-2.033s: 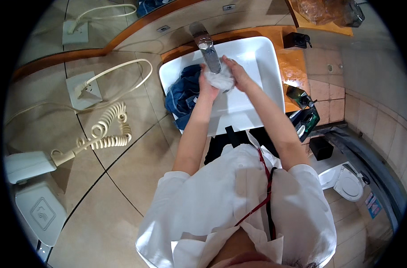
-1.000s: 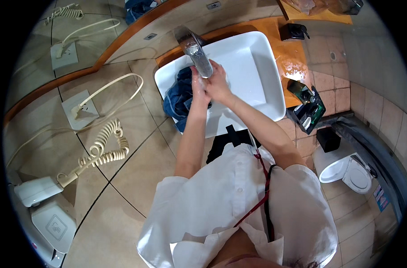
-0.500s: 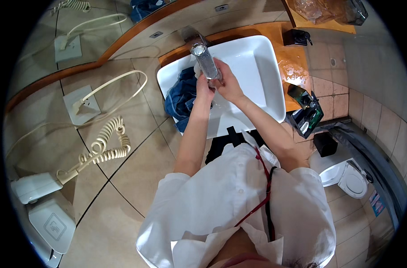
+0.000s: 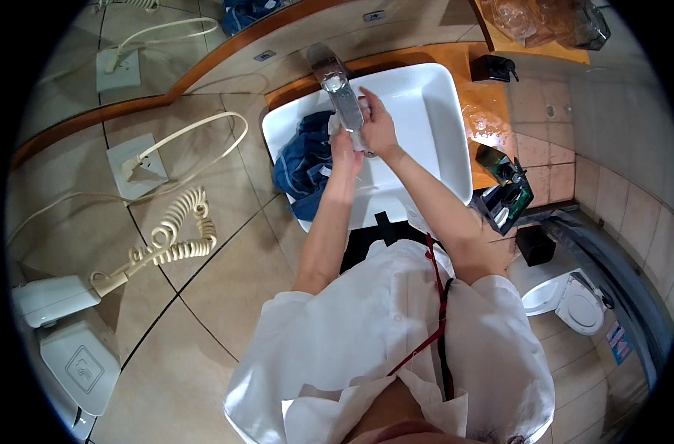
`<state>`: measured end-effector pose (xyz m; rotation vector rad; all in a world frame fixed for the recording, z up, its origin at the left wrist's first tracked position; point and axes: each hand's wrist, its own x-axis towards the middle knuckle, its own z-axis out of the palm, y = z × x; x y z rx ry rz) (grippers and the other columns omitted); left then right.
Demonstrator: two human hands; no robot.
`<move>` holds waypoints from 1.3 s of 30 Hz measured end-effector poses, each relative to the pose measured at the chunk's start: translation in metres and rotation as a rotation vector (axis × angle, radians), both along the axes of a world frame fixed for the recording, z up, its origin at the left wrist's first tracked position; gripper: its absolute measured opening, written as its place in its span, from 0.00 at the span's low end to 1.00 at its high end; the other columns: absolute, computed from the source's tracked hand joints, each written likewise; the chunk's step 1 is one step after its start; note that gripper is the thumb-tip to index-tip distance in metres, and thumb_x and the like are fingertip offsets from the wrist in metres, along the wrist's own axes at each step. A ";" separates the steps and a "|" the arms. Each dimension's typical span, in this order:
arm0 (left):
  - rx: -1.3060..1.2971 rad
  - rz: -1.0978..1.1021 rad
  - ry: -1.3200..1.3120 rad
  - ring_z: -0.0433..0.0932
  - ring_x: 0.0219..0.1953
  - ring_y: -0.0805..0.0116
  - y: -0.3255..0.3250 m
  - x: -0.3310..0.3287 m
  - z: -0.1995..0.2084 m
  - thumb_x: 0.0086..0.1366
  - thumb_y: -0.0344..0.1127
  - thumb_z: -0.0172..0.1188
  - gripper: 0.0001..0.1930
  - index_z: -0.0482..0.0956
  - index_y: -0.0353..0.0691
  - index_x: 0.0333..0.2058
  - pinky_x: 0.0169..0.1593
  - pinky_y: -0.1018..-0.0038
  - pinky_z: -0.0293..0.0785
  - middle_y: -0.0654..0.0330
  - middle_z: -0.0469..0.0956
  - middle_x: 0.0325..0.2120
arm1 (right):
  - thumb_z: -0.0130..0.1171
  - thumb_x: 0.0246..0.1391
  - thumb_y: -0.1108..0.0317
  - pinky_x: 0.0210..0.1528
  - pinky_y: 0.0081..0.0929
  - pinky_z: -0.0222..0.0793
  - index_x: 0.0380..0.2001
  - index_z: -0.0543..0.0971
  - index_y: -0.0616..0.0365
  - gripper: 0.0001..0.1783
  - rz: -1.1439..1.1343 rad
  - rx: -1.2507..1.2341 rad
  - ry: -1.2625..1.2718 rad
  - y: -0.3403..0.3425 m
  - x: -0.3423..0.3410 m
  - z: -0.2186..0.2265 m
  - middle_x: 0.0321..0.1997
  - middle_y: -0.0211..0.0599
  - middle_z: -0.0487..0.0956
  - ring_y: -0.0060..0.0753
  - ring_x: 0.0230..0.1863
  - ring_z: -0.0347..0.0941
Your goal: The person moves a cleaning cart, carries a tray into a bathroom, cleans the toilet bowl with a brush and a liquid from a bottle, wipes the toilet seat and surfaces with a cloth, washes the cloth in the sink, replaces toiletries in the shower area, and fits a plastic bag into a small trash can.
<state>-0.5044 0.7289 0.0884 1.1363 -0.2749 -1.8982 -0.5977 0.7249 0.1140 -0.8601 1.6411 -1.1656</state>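
Both hands are under the chrome faucet (image 4: 344, 100) over a white rectangular sink (image 4: 433, 140). My left hand (image 4: 346, 154) is closed below the spout, its fingertips partly hidden. A soft white piece (image 4: 334, 124), perhaps thin wet cloth or suds, shows beside the spout at its fingers. On the other side, my right hand (image 4: 379, 127) has its fingers stretched upward and apart, its palm toward the spout and the white piece. The faucet hides what lies between the hands. Crumpled blue cloth (image 4: 303, 163), resembling denim, fills the sink's left side and hangs over its rim.
Right of the sink, a wet wooden counter (image 4: 485, 111) carries a black dispenser (image 4: 494, 69) and a dark box of small items (image 4: 505, 196). A white hair dryer (image 4: 52, 300) with a coiled cord hangs at left, near a wall socket (image 4: 137, 166). A toilet (image 4: 577, 303) stands at right.
The fingers of my right hand have straightened upward and spread. My left hand has shifted slightly down, still under the spout. The view has moved a little; the blue cloth stays in place.
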 end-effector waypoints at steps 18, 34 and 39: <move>0.064 0.048 0.383 0.68 0.50 0.64 -0.022 -0.020 0.041 0.62 0.48 0.38 0.21 0.65 0.46 0.50 0.50 0.64 0.67 0.62 0.68 0.48 | 0.46 0.55 0.64 0.63 0.31 0.44 0.55 0.64 0.52 0.23 0.448 -0.627 0.702 -0.058 -0.027 0.140 0.64 0.39 0.54 0.38 0.64 0.48; -0.141 -0.510 -0.118 0.75 0.34 0.70 -0.002 0.028 0.089 0.52 0.31 0.57 0.15 0.73 0.33 0.40 0.37 0.75 0.72 0.58 0.76 0.33 | 0.54 0.50 0.50 0.44 0.48 0.72 0.53 0.62 0.52 0.30 0.223 0.515 -1.564 0.066 -0.007 0.028 0.47 0.42 0.71 0.44 0.45 0.71; -0.180 -0.612 -0.366 0.75 0.33 0.70 -0.009 0.047 0.059 0.52 0.30 0.55 0.13 0.72 0.33 0.37 0.37 0.75 0.71 0.58 0.75 0.32 | 0.61 0.43 0.61 0.44 0.34 0.70 0.49 0.65 0.55 0.29 0.391 0.428 -1.176 0.065 0.000 0.034 0.42 0.40 0.73 0.35 0.42 0.72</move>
